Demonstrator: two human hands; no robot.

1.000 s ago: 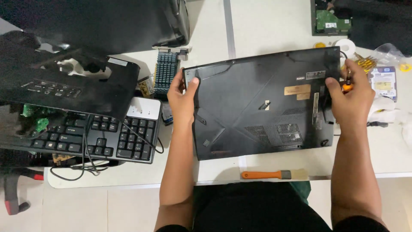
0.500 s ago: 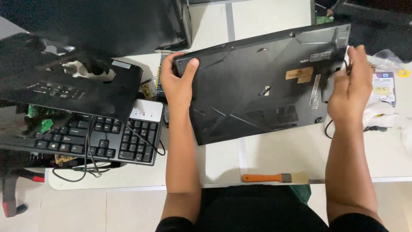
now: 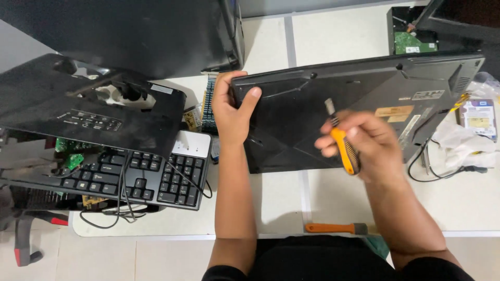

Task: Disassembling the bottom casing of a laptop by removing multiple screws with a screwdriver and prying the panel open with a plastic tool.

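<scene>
On the white desk (image 3: 469, 208), toward its rear right, lies a flat black plastic laptop base (image 3: 333, 119), underside up. Left hand (image 3: 232, 112) clamps its left edge; right hand (image 3: 364, 143) is closed around an orange-and-black-handled screwdriver (image 3: 344, 148). Judged stiff, moderately heavy, smooth: grip both short edges. Black keyboard (image 3: 151, 177) crowds the left; front edge offers room.

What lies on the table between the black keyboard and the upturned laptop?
In the head view, the left hand and forearm, gripping the laptop corner. Behind them a green memory stick stands beside the keyboard.
</scene>
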